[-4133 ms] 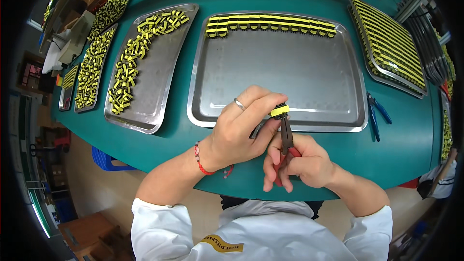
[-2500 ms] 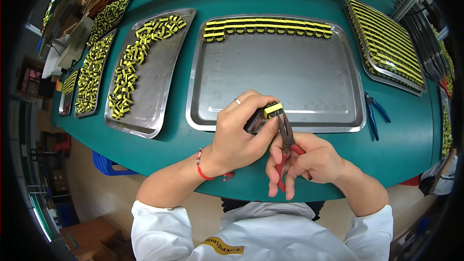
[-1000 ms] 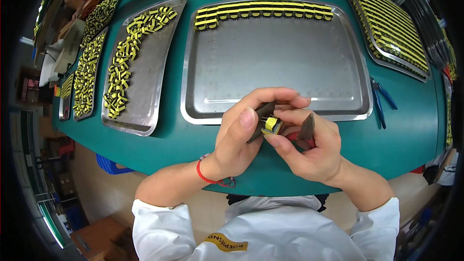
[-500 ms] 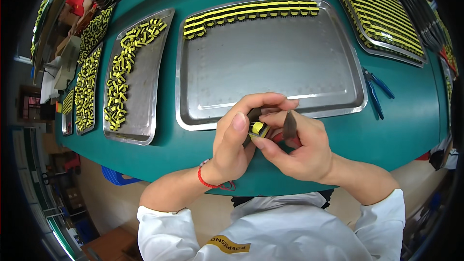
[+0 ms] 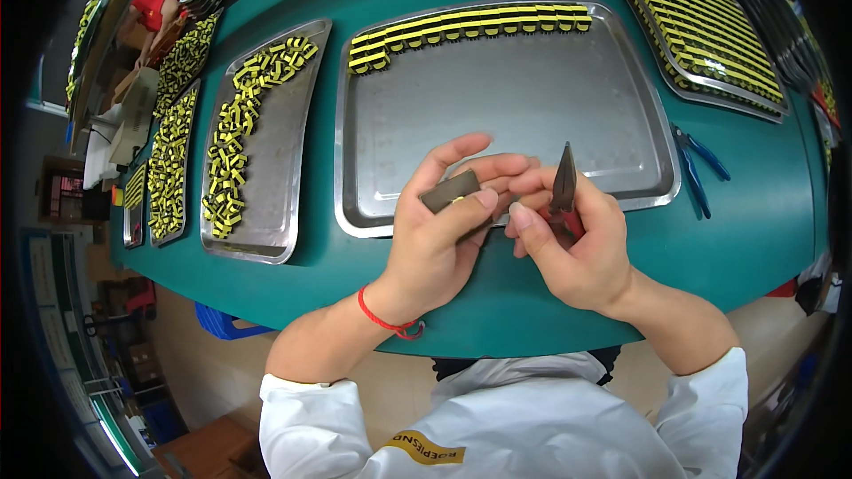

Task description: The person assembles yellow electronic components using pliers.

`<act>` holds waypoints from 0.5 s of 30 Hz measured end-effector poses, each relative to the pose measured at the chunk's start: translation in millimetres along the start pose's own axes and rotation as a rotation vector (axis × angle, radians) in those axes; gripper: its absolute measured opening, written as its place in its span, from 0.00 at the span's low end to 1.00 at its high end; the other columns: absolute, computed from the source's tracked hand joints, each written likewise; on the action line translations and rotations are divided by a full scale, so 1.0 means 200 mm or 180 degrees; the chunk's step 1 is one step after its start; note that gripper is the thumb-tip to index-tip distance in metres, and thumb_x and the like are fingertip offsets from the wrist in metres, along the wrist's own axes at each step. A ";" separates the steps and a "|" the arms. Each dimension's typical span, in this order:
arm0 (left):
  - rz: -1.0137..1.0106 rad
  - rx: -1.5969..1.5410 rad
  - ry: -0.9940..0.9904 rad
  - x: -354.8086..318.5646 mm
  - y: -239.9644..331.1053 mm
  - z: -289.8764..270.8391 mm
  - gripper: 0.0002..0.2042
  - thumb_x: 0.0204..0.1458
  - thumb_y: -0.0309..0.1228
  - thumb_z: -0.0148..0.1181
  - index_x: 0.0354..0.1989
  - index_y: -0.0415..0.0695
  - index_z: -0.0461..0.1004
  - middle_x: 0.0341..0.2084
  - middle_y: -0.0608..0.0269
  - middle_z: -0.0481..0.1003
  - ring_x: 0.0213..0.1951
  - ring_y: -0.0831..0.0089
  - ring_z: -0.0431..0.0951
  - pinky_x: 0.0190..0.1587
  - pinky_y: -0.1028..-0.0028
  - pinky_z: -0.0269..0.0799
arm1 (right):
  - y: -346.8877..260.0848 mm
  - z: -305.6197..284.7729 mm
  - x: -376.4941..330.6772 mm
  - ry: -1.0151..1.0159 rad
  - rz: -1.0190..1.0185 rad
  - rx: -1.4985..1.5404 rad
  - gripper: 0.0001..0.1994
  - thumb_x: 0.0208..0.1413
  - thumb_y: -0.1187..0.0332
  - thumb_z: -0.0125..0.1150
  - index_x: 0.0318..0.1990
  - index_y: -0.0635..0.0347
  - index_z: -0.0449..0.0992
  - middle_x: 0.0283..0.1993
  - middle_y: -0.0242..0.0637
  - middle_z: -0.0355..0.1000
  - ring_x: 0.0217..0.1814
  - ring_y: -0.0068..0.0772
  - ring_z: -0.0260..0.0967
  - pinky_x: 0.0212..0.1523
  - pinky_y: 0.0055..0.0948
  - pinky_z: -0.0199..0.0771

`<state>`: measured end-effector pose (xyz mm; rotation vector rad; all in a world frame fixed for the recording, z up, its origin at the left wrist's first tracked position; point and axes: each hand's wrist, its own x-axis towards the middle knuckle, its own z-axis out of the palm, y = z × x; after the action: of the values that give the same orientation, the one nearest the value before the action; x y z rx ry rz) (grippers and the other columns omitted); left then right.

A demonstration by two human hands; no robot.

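My left hand point(image 5: 439, 231) pinches a small dark grey component with a yellow part point(image 5: 450, 191) between thumb and fingers, just above the near rim of the large metal tray point(image 5: 524, 106). My right hand point(image 5: 572, 244) grips red-handled needle-nose pliers point(image 5: 563, 182), whose tips point up and away. The fingertips of both hands meet beside the component. A row of yellow-and-black components point(image 5: 466, 25) lines the tray's far edge.
A narrower tray point(image 5: 275, 177) with a loose heap of yellow components lies to the left, with more filled trays beyond it. A full tray point(image 5: 701, 31) sits at the far right. Blue-handled pliers point(image 5: 697, 168) lie on the green table point(image 5: 754, 231).
The component has turned in my left hand, so its dark face now shows. The pliers have left the part, and their tips now point upward. My hands shifted slightly.
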<state>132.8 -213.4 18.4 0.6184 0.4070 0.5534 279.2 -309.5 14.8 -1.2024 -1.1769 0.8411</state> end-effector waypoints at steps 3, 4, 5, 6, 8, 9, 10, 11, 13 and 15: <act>0.1519 0.1624 -0.0349 -0.01 -0.05 -0.02 0.21 0.56 0.13 0.47 0.59 0.35 0.58 0.52 0.45 0.72 0.61 0.53 0.70 0.67 0.55 0.59 | -0.02 0.01 -0.02 -0.0189 0.0553 0.0240 0.11 0.58 0.81 0.57 0.48 0.69 0.67 0.37 0.37 0.72 0.34 0.22 0.74 0.34 0.24 0.78; 0.1554 0.1615 -0.0327 -0.01 -0.05 -0.02 0.21 0.56 0.13 0.47 0.59 0.35 0.58 0.52 0.45 0.72 0.61 0.53 0.70 0.67 0.55 0.59 | -0.03 0.01 -0.02 -0.0228 0.0545 0.0228 0.11 0.58 0.81 0.57 0.48 0.69 0.67 0.37 0.37 0.72 0.34 0.22 0.74 0.34 0.24 0.78; 0.1986 0.2115 -0.0508 -0.01 -0.06 -0.02 0.22 0.55 0.12 0.47 0.59 0.35 0.58 0.51 0.44 0.72 0.60 0.52 0.71 0.66 0.55 0.60 | -0.03 0.00 -0.03 -0.0405 0.0641 0.0262 0.14 0.56 0.82 0.57 0.49 0.69 0.66 0.39 0.37 0.72 0.36 0.23 0.74 0.35 0.24 0.78; 0.2413 0.2618 -0.0681 -0.01 -0.07 -0.03 0.23 0.54 0.11 0.47 0.59 0.35 0.58 0.50 0.44 0.72 0.60 0.52 0.71 0.65 0.55 0.62 | -0.04 0.00 -0.04 -0.0583 0.0740 0.0294 0.16 0.55 0.83 0.58 0.51 0.68 0.65 0.42 0.37 0.71 0.37 0.23 0.74 0.36 0.25 0.78; 0.2629 0.2862 -0.0780 -0.01 -0.06 -0.04 0.26 0.52 0.10 0.48 0.62 0.34 0.56 0.49 0.43 0.72 0.58 0.51 0.73 0.65 0.54 0.62 | -0.04 0.02 -0.06 -0.0561 0.0692 0.0405 0.21 0.53 0.84 0.60 0.54 0.68 0.63 0.48 0.39 0.69 0.42 0.25 0.74 0.38 0.24 0.78; 0.2643 0.2970 -0.0883 -0.01 -0.05 -0.04 0.29 0.52 0.11 0.47 0.65 0.35 0.51 0.49 0.42 0.73 0.57 0.49 0.73 0.67 0.50 0.55 | -0.03 0.02 -0.07 -0.0664 0.0696 0.0467 0.22 0.52 0.84 0.60 0.54 0.68 0.63 0.50 0.40 0.68 0.44 0.26 0.74 0.39 0.24 0.78; 0.2653 0.3079 -0.0988 -0.01 -0.06 -0.05 0.32 0.53 0.12 0.46 0.67 0.37 0.46 0.48 0.42 0.73 0.57 0.46 0.73 0.69 0.46 0.48 | -0.02 0.02 -0.07 -0.0764 0.0703 0.0529 0.23 0.51 0.85 0.61 0.55 0.68 0.62 0.51 0.40 0.67 0.46 0.27 0.74 0.40 0.24 0.78; 0.2667 0.3070 -0.0974 -0.01 -0.05 -0.05 0.32 0.53 0.12 0.46 0.67 0.37 0.46 0.48 0.42 0.73 0.57 0.46 0.73 0.69 0.46 0.48 | -0.03 0.02 -0.06 -0.0821 0.0887 0.0544 0.23 0.51 0.84 0.62 0.54 0.68 0.63 0.49 0.39 0.68 0.45 0.26 0.74 0.41 0.23 0.77; 0.2657 0.3161 -0.0933 -0.01 -0.06 -0.06 0.34 0.53 0.14 0.46 0.69 0.36 0.42 0.51 0.40 0.71 0.59 0.45 0.71 0.69 0.45 0.45 | -0.03 0.03 -0.05 -0.0821 0.0913 0.0582 0.22 0.51 0.84 0.61 0.54 0.68 0.63 0.48 0.39 0.69 0.46 0.26 0.74 0.41 0.23 0.77; 0.2654 0.3206 -0.0899 -0.02 -0.05 -0.06 0.35 0.54 0.16 0.46 0.70 0.36 0.39 0.52 0.39 0.71 0.60 0.45 0.70 0.70 0.45 0.43 | -0.02 0.03 -0.06 -0.0821 0.0940 0.0629 0.22 0.51 0.84 0.61 0.54 0.68 0.64 0.46 0.39 0.70 0.46 0.26 0.74 0.42 0.23 0.77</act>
<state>127.5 -216.6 4.5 1.8564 0.1124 1.0336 270.3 -320.9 15.7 -1.1424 -1.1029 1.3361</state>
